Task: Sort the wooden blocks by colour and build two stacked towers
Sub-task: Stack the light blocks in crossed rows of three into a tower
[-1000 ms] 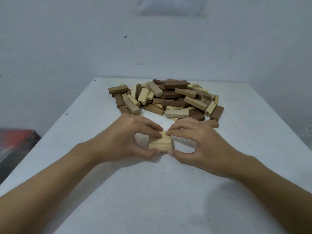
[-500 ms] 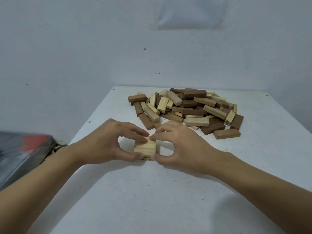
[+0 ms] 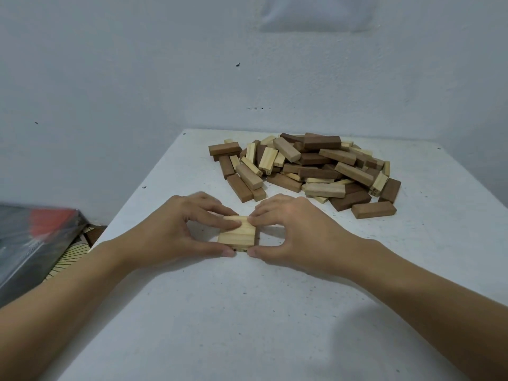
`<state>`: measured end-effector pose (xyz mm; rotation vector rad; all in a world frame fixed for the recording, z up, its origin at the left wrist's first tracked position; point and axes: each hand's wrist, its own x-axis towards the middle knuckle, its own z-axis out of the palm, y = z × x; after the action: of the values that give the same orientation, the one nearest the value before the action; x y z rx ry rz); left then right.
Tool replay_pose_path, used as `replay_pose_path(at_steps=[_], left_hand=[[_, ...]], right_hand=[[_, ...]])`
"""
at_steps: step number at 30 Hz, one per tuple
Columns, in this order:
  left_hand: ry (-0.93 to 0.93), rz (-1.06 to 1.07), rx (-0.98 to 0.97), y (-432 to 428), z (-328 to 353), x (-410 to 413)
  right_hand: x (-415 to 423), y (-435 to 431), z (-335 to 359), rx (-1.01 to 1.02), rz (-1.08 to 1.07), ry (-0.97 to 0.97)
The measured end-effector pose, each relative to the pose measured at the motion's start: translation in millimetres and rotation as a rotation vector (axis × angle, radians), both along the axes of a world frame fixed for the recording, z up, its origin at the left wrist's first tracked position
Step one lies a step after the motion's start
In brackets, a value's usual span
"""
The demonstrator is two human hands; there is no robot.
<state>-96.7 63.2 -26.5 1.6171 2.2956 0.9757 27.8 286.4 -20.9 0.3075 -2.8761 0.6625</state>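
Pale wooden blocks [image 3: 237, 234] flat, long axes seemingly left-right.

A white, speckled table [image 3: 275, 312] is carrying a loose pile of light and dark wooden blocks [image 3: 310, 166] toward its far side. One dark brown block [image 3: 373, 209] is lying flat just beside the pile's near right edge. Pale blocks [image 3: 239, 233] are sitting side by side nearer the middle, apart from the pile.
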Motion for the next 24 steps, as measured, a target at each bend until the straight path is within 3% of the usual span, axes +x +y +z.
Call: replay_pose_path(at_steps=[12,24], left_hand=[[-0.090,0.115,0.061,29.6,-11.6,10.3],[0.042,0.077,0.008,42.7,-11.6,22.7]], right_hand=[[8.3,26.4,-2.9,-0.002,-0.017,-0.007],[21.8,41.4,-11.2,0.039,-0.029,-0.083]])
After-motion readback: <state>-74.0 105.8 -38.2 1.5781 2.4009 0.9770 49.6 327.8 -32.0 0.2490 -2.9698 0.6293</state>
